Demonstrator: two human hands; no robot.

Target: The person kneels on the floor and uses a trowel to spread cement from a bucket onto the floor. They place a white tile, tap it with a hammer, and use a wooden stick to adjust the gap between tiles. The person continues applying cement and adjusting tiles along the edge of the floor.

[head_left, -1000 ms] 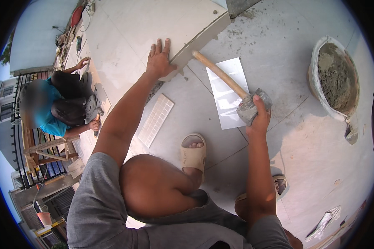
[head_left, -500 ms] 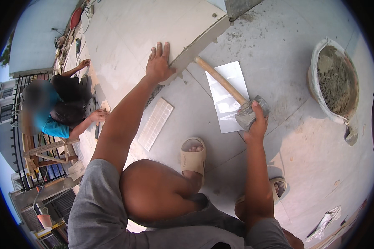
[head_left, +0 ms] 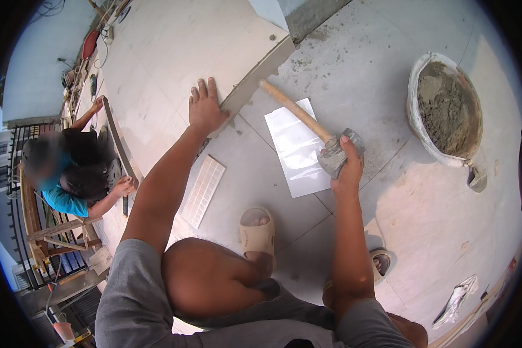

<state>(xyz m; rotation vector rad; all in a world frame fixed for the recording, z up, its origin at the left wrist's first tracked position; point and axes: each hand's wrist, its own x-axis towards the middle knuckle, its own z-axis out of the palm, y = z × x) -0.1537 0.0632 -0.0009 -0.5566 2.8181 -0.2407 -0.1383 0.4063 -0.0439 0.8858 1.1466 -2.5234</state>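
Observation:
My left hand (head_left: pixel 206 111) lies flat with its fingers spread on top of a pale raised tile surface (head_left: pixel 226 43), close to its edge. In my right hand (head_left: pixel 348 172) is a mallet (head_left: pixel 300 112), gripped at its grey, dust-covered head. Its wooden handle points away and to the left, toward the tile edge. Beneath the mallet, a shiny white sheet (head_left: pixel 301 177) lies on the grey tiled floor. A pale strip with a grid pattern (head_left: pixel 204 192) rests on the floor below my left forearm.
A tub of wet mortar (head_left: pixel 414 110) stands at the right, with a trowel-like tool (head_left: pixel 477 178) by its rim. On the left a co-worker (head_left: pixel 64 200) crouches, both hands on a long dark bar (head_left: pixel 118 136). A crumpled silvery wrapper (head_left: pixel 457 298) lies at the lower right.
My view has shifted, so most things sit further left. My left hand stays on the tile and my right keeps the mallet. A long bar now shows between the co-worker's hands.

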